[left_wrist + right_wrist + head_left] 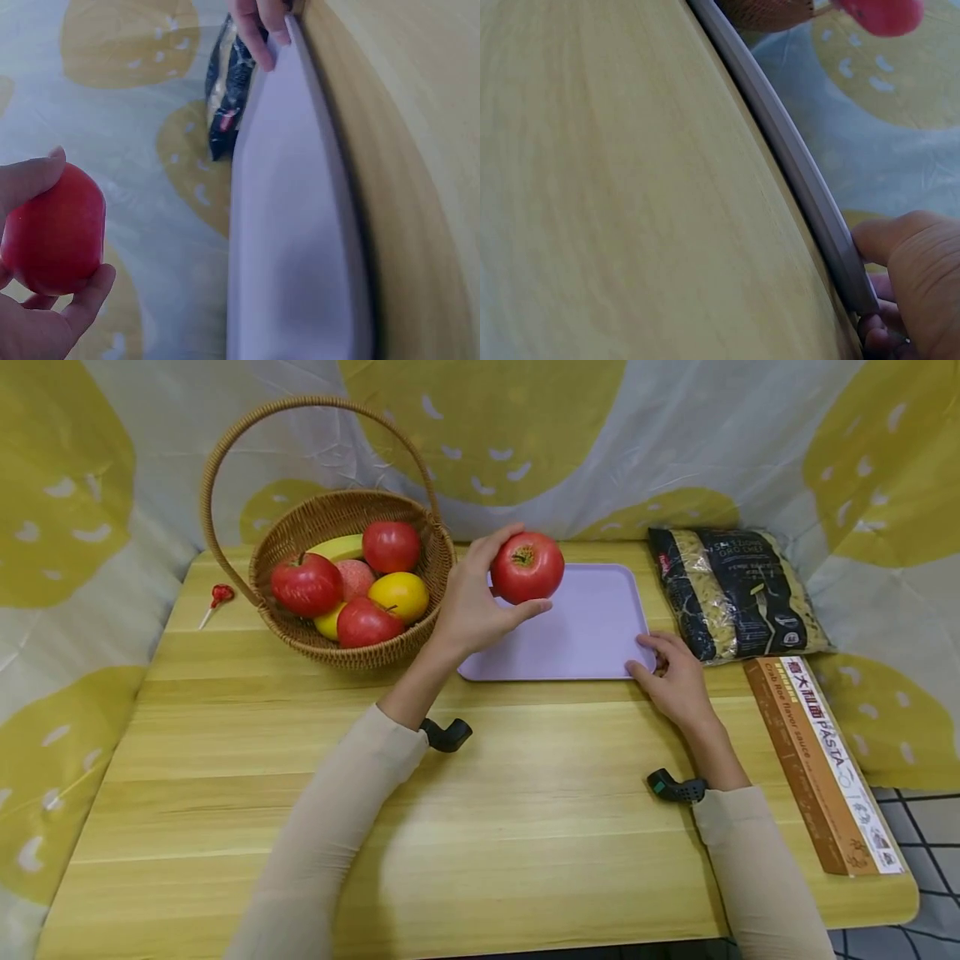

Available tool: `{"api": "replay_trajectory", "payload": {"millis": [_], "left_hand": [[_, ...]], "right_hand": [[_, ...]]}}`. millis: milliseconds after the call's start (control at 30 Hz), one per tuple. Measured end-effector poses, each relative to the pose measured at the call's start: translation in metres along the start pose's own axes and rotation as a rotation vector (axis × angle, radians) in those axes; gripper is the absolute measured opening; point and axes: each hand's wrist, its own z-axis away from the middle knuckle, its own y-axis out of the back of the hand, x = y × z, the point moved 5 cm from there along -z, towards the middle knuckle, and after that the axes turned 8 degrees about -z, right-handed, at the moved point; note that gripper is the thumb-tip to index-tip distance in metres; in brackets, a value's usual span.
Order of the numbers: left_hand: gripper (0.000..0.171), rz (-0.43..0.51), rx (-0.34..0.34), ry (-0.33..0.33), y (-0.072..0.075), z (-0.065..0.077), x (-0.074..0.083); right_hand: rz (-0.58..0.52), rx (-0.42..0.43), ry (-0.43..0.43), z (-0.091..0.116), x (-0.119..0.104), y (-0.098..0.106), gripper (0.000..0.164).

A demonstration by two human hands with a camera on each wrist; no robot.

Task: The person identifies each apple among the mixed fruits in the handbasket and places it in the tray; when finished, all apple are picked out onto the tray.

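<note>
My left hand holds a red apple between thumb and fingers, above the left part of a pale purple tray. In the left wrist view the same apple hangs off to the side of the tray, clear of it. At the tray's near right corner, my right hand pinches the rim, thumb on the near side. The right wrist view shows the thumb and fingers of that hand at the end of the tray's edge.
Left of the tray stands a wicker basket with apples, a banana and yellow fruit. A small red-headed peeler-like item lies beside it. At the right are a pasta bag and a long pasta box. A patterned curtain hangs behind.
</note>
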Motion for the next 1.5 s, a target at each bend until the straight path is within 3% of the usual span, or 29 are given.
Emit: {"api": "replay_trajectory", "payload": {"millis": [467, 700, 967, 1300, 1500], "left_hand": [[0.093, -0.027, -0.049, 0.161, -0.043, -0.014, -0.054], [0.092, -0.066, -0.029, 0.222, -0.057, -0.025, -0.069], [0.092, -0.028, -0.009, 0.332, -0.068, -0.031, -0.08], [0.095, -0.049, -0.032, 0.321, -0.071, -0.035, -0.096], [0.1, -0.041, -0.049, 0.295, -0.071, -0.036, -0.098]], "right_hand": [[0.001, -0.002, -0.015, 0.0, 0.0, 0.0, 0.049], [-0.005, 0.001, -0.015, 0.001, -0.001, 0.001, 0.049], [-0.002, -0.002, -0.003, 0.0, 0.0, 0.0, 0.049], [-0.004, -0.013, 0.001, 0.0, -0.001, -0.001, 0.05], [0.005, -0.003, 0.0, 0.001, -0.002, -0.001, 0.05]]}}
